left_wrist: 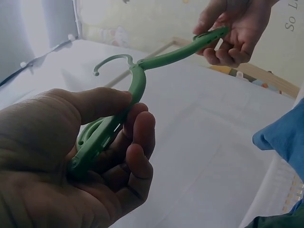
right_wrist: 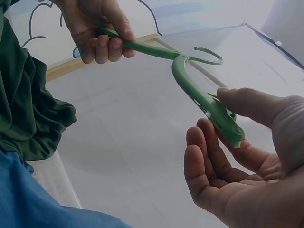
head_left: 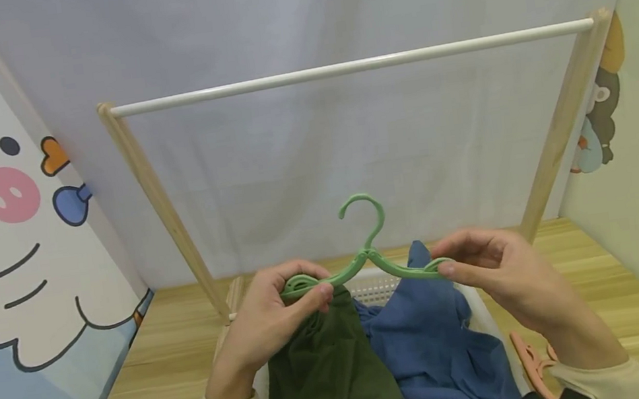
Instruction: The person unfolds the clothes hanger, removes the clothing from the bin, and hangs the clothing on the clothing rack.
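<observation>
A green clothes hanger [head_left: 369,254] is held up between both hands, its hook pointing upward. My left hand [head_left: 277,318] pinches the left arm of the hanger between thumb and fingers. At the opposite end, my right hand [head_left: 505,276] pinches the right arm in the same way. Both grips also show in the wrist views, where the hanger [left_wrist: 166,59] has a joint at its middle and slotted arms. Below the hanger, a dark green garment [head_left: 330,364] and a blue garment [head_left: 436,345] lie in a white basket [head_left: 483,312].
Behind the hands stands a rack with a white rod [head_left: 351,67] and wooden posts [head_left: 160,199]. Beside the basket on the right, an orange hanger [head_left: 534,366] rests on the wooden tabletop [head_left: 156,379], partly hidden by the right forearm. Decorated panels border both sides.
</observation>
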